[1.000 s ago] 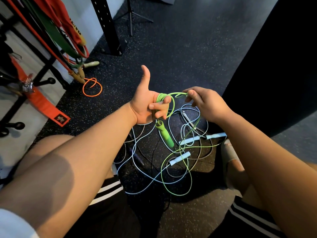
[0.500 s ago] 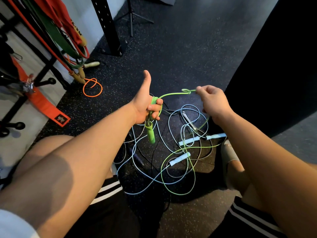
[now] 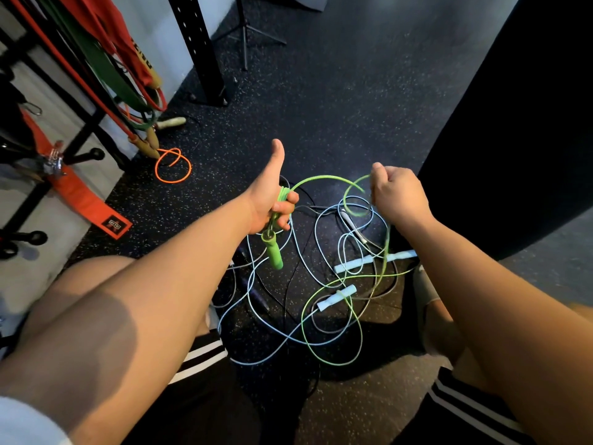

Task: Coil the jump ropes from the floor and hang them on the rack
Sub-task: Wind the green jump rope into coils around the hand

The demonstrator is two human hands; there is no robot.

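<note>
Your left hand (image 3: 269, 200) grips turns of the green jump rope (image 3: 321, 178), thumb raised, handle (image 3: 273, 252) dangling below; your right hand (image 3: 398, 194) pinches it further along. Remainder lies tangled among pale blue ropes (image 3: 353, 264) on the floor (image 3: 337, 107). Judged light, limp, snag-prone: hold near the coil

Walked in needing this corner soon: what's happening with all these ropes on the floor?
A person low to the floor is coiling a green jump rope. The left hand, thumb up, grips a few gathered loops, and the green handle dangles below it. The right hand pinches the rope further along. The rest of it trails into a floor tangle with pale blue handles and other cords. None of that tangle is on the rack yet.
</note>
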